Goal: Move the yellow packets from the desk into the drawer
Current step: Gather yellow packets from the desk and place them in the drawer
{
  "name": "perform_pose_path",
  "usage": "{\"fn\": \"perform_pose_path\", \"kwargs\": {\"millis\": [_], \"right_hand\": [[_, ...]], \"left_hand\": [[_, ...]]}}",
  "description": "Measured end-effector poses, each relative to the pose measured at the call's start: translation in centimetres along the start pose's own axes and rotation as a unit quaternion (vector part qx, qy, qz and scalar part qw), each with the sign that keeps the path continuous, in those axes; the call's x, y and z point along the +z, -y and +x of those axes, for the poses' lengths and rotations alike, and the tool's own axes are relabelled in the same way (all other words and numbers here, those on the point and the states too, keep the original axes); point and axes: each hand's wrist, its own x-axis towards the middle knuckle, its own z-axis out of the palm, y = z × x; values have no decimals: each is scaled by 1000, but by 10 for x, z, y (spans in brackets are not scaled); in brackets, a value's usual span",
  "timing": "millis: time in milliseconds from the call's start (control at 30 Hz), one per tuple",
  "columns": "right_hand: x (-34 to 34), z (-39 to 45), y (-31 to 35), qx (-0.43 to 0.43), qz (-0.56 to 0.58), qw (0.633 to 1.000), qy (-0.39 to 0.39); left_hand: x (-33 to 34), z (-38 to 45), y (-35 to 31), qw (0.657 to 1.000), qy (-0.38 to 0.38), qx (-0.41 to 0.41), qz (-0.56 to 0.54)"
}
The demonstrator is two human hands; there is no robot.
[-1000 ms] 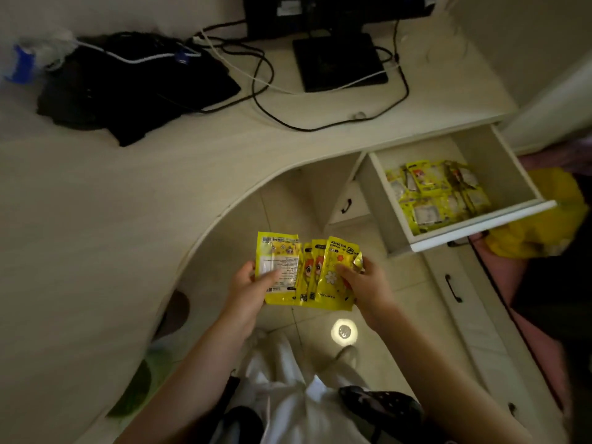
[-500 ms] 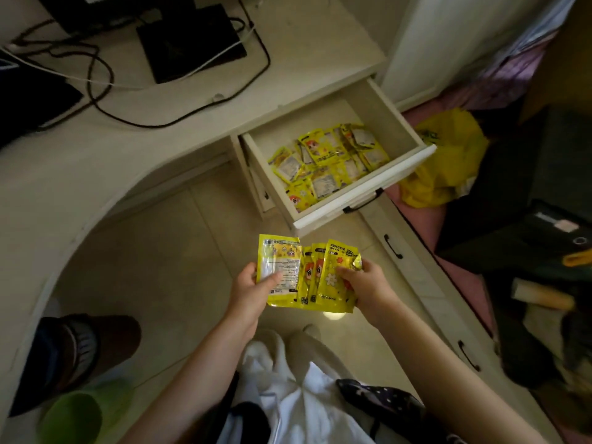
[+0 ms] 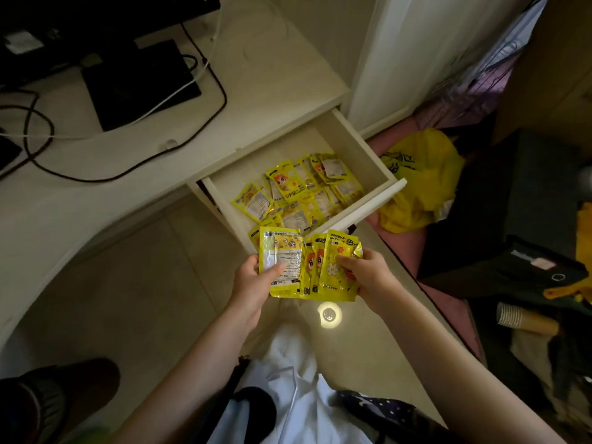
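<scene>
Both hands hold a fanned bunch of yellow packets (image 3: 312,267) over the floor, just in front of the open drawer (image 3: 378,168). My left hand (image 3: 253,280) grips the leftmost packet, thumb on its printed back. My right hand (image 3: 368,272) pinches the right side of the fan. Several more yellow packets (image 3: 298,193) lie loose inside the drawer. The pale desk (image 3: 96,187) curves away to the left with no packets visible on it.
A black monitor base (image 3: 137,81) and looping cables (image 3: 128,174) sit on the desk. A yellow plastic bag (image 3: 419,181) lies on the floor right of the drawer. Dark bags and paper cups (image 3: 522,318) crowd the right side. A brown boot (image 3: 64,395) stands bottom left.
The view has swung right and closer to the drawer, which now sits just above the hands. The hands keep the same hold on the fanned packets.
</scene>
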Motion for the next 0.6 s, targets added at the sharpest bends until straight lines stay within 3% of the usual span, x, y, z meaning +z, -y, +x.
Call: {"fn": "perform_pose_path", "kwargs": {"millis": [300,600], "right_hand": [[4,61,78,2,-22,1000,22],[-3,126,144,-1,-96,993,68]], "left_hand": [[27,71,-47,1000,-3,-15,-7],[66,120,-71,997,-69,-32,-7]]}}
